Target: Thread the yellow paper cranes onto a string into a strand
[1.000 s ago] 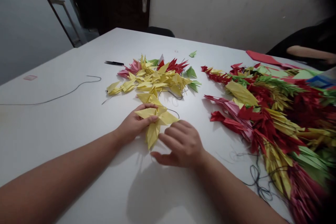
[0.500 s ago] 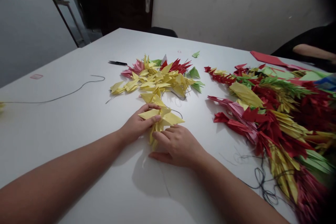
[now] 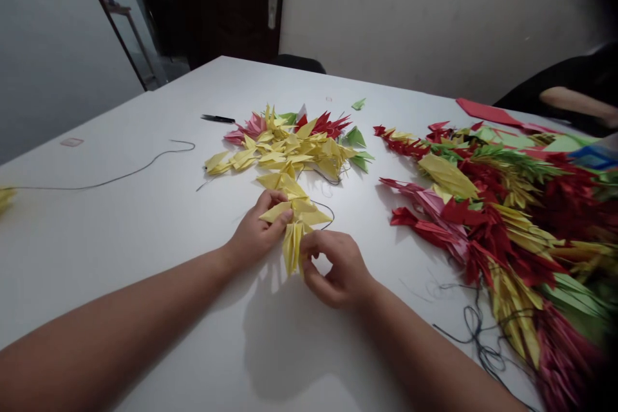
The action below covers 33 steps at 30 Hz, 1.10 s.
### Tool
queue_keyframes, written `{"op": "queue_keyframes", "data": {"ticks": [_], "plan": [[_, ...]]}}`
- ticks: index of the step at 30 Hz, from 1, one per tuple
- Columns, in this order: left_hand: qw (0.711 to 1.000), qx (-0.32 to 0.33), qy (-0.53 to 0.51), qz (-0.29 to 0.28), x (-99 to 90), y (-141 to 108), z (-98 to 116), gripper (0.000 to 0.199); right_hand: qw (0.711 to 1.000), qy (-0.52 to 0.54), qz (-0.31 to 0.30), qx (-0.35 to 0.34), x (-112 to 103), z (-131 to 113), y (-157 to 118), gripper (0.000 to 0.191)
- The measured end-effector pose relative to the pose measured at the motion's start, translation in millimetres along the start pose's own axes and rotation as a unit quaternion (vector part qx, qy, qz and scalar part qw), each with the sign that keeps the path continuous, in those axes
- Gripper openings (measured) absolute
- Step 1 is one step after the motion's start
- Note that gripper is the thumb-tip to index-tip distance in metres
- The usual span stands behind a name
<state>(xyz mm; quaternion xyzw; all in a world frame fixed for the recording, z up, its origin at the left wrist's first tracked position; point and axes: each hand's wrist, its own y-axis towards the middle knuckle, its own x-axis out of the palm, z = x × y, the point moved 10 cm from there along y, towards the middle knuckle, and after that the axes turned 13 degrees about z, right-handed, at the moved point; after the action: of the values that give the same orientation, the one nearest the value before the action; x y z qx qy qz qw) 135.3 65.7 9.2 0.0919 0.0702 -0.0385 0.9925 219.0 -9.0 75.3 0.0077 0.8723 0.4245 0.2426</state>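
Note:
Folded yellow paper pieces (image 3: 298, 206) form a strand at the middle of the table, with a dark thread beside it. My left hand (image 3: 263, 219) grips the strand from the left, thumb on top. At the strand's near end, my right hand (image 3: 335, 267) pinches the edge of a yellow folded piece (image 3: 292, 246) between thumb and index finger. Just beyond lies a pile of yellow folded paper (image 3: 290, 145), with red (image 3: 323, 123), pink (image 3: 248, 127) and green pieces (image 3: 356, 137) around it.
A large heap of red, yellow, green and pink folded paper (image 3: 487, 206) covers the right side, with tangled black thread (image 3: 477, 335) near it. A black blade-like tool (image 3: 218, 118) lies beyond the pile. Another person's forearm (image 3: 577, 102) is at the far right.
My right hand has drawn back slightly to the right, and its thumb and index finger have closed on the piece's edge. More of the near yellow piece shows.

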Motion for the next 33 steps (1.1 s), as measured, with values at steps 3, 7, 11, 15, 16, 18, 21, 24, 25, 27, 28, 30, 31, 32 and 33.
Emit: {"op": "queue_keyframes", "data": {"ticks": [3,7,11,15,16,18,21,24,25,27,28,30,31,32,33], "plan": [[0.996,0.042,0.074,0.022,-5.0,1,6,0.019,0.998,0.023,-0.001,0.066,-1,16,-2,0.013],[0.987,0.038,0.148,0.051,-14.9,9,3,0.024,0.986,0.033,-0.027,0.164,5,39,-9,0.010],[0.985,0.038,0.148,0.082,-22.8,15,-1,0.029,0.967,0.083,-0.027,0.238,8,54,-12,0.014],[0.975,0.133,0.107,0.139,-33.2,7,21,0.027,0.944,0.134,-0.010,0.302,6,66,-15,0.021],[0.964,0.181,0.115,0.155,-35.4,1,33,0.027,0.938,0.145,0.000,0.314,4,68,-16,0.021],[0.931,0.296,0.140,0.160,-33.1,-15,57,0.029,0.928,0.167,0.013,0.332,3,71,-17,0.023],[0.881,0.431,0.169,0.099,-15.4,-38,80,0.038,0.917,0.194,0.017,0.349,5,73,-19,0.021],[0.878,0.431,0.209,0.026,1.7,-39,75,0.045,0.912,0.207,0.021,0.354,8,73,-20,0.018],[0.887,0.404,0.223,0.008,5.3,-35,69,0.046,0.912,0.206,0.019,0.355,9,73,-20,0.018],[0.909,0.341,0.239,-0.024,10.3,-27,56,0.046,0.910,0.203,0.011,0.361,12,73,-21,0.017],[0.918,0.312,0.240,-0.040,12.3,-24,50,0.046,0.908,0.204,0.007,0.365,14,73,-22,0.018],[0.931,0.274,0.231,-0.067,15.2,-22,43,0.042,0.901,0.216,0.006,0.375,15,74,-22,0.019],[0.935,0.264,0.223,-0.079,16.4,-22,42,0.039,0.896,0.226,0.004,0.383,16,75,-22,0.020],[0.938,0.258,0.214,-0.089,17.1,-22,42,0.035,0.889,0.238,0.003,0.391,18,76,-23,0.021],[0.941,0.254,0.203,-0.097,17.5,-22,42,0.031,0.882,0.251,-0.001,0.399,19,77,-23,0.022]]}}
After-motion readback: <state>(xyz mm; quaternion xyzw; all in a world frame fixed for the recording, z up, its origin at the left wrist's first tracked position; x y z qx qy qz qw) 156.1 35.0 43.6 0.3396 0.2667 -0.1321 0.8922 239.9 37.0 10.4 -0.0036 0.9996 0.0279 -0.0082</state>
